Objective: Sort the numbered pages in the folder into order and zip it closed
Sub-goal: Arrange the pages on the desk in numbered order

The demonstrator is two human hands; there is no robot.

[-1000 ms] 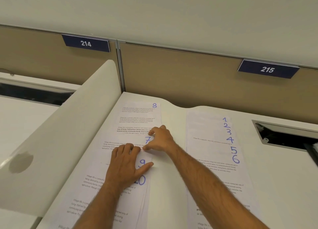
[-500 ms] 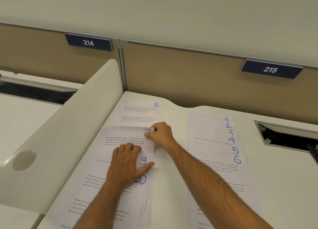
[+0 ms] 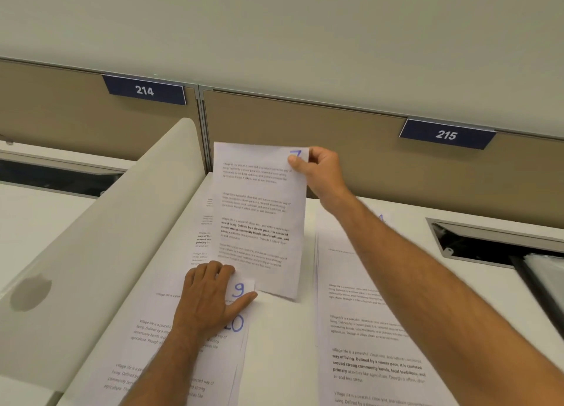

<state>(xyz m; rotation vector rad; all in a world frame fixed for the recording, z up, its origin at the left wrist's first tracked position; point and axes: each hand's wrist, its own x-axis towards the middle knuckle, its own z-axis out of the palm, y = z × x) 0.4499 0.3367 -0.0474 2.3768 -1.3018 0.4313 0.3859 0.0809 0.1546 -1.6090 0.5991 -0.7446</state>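
With your right hand (image 3: pixel 320 170) pinching page 7 (image 3: pixel 259 219) by its top corner above the left pile (image 3: pixel 183 338), carry it flat to the sorted stack (image 3: pixel 375 329) (your left hand's (image 3: pixel 210 298) flat, loosely spread fingers pin page 9 (image 3: pixel 241 289)), lifting so nothing drags.

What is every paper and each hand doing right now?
Page 7: lifted off the desk, pinched at its top right corner.
Right hand: pinches page 7.
Left hand: rests flat on page 9.
Page 9: lies on the desk under the left hand.
Page 10: lies under page 9.
Right stack: lies flat on the desk.
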